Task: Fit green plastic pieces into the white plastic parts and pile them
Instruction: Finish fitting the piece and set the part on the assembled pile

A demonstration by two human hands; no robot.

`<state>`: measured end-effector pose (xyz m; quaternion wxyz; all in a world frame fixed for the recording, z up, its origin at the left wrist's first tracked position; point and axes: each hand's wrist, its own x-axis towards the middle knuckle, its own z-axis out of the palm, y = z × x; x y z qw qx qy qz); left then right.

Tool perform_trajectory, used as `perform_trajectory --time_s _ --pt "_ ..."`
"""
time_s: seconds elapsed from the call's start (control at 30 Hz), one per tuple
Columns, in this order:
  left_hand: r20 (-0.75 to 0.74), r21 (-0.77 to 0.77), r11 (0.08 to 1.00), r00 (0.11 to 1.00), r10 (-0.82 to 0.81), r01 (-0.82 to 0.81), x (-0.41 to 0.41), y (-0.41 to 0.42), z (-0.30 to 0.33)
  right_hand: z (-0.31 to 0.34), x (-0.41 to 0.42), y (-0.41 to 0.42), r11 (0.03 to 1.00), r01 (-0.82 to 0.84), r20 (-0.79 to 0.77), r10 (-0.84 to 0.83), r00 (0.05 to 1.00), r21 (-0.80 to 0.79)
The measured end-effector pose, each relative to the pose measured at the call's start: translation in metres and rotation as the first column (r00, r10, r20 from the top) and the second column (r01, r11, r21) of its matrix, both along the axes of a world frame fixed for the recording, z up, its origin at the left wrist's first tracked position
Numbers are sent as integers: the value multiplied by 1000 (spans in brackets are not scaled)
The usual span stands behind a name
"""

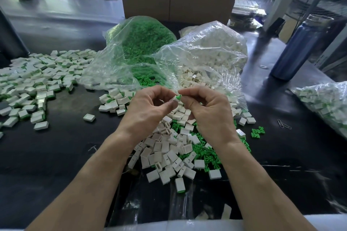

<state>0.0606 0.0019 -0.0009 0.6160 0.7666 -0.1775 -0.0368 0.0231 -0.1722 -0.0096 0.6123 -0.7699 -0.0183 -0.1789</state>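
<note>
Black table (65,155) carrying heaps of parts, left hand (150,107) pinching a white plastic part (174,99) at its fingertips, right hand (204,107) pinching a green plastic piece (179,97), pointing left and touching the white part, long axis unclear.

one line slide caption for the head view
Left hand holds a white part while the right hand pushes in a green piece, above loose parts on a black table.
</note>
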Motion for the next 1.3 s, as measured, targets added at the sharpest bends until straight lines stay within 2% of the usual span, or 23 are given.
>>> perform_trajectory --time_s 0.57,0.77,0.97,1.17,1.3 --pt "-17 13 1000 1000 7 -6 3 1 -8 1 0 -4 980 -14 0 15 1000 -198" --pt "-87 -81 996 995 38 -45 1 -7 -8 -3 1 2 996 75 -19 -76 997 -47" --pt "-150 -152 985 987 56 -79 0 -11 -12 -4 -1 6 997 79 -34 -80 996 -11" --pt "-139 -194 967 980 141 -167 -2 -15 -13 -3 -4 18 955 71 -45 -60 997 289" --pt "-200 -280 938 968 150 -203 -6 -20 -13 -4 -5 23 901 73 -56 -54 997 427"
